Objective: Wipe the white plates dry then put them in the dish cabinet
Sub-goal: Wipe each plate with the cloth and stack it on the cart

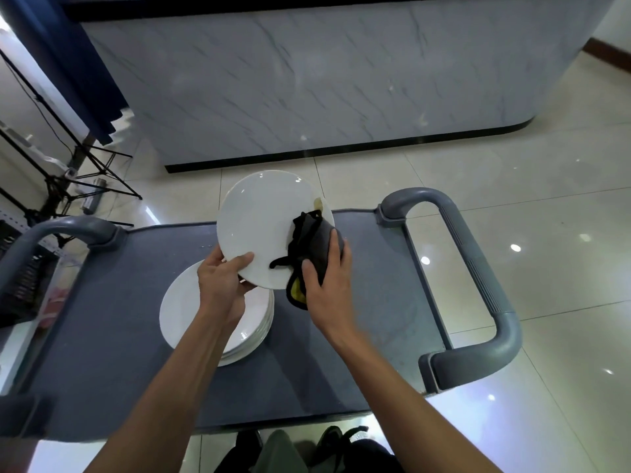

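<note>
I hold a white plate (259, 223) tilted up above the cart. My left hand (222, 281) grips its near left rim, thumb lying on the face. My right hand (324, 278) holds a dark grey cloth (312, 247) with a yellow underside, bunched against the plate's right side. Under my left forearm a stack of several white plates (191, 312) sits on the cart top.
The grey cart (102, 336) has a flat top and curved handles at the left (51, 233) and right (478, 268). A marble-patterned counter (307, 80) stands beyond it. Black tripod legs (68, 179) stand at the far left on the glossy tiled floor.
</note>
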Demonstrator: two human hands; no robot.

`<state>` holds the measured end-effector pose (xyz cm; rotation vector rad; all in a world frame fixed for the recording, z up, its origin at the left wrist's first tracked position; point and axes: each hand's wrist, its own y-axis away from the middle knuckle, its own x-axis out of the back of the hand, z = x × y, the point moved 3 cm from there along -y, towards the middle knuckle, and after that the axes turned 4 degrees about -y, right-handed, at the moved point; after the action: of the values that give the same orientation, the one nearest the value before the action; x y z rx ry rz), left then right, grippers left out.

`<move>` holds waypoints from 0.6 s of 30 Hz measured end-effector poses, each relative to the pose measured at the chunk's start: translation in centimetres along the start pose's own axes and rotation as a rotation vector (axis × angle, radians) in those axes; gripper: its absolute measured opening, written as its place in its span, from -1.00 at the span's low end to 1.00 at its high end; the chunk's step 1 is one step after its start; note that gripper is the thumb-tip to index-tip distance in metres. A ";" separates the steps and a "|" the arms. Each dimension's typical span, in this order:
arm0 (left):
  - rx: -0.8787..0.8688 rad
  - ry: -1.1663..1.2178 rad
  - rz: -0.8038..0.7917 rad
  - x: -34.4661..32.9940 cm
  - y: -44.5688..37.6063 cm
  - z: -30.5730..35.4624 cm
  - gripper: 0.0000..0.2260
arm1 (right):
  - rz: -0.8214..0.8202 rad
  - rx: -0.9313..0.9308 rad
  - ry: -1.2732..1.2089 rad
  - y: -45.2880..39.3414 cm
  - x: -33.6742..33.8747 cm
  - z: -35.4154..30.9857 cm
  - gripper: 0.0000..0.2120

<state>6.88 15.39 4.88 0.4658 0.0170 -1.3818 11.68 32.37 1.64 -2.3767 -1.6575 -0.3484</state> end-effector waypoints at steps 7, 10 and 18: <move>0.015 0.029 0.029 -0.1 -0.4 0.0 -0.68 | -0.008 -0.001 -0.060 1.6 -1.8 -0.3 -0.43; 0.024 0.006 0.029 0.4 -0.4 -0.1 -0.70 | 0.012 0.014 -0.066 1.4 -1.4 -0.1 -0.46; 0.010 -0.130 -0.035 1.5 -0.2 -0.4 -0.71 | 0.064 0.080 0.003 -2.3 2.1 -0.1 -0.47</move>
<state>7.15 14.12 4.03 0.3845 -0.0884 -1.4447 10.17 35.02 2.51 -2.3624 -1.5602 -0.2690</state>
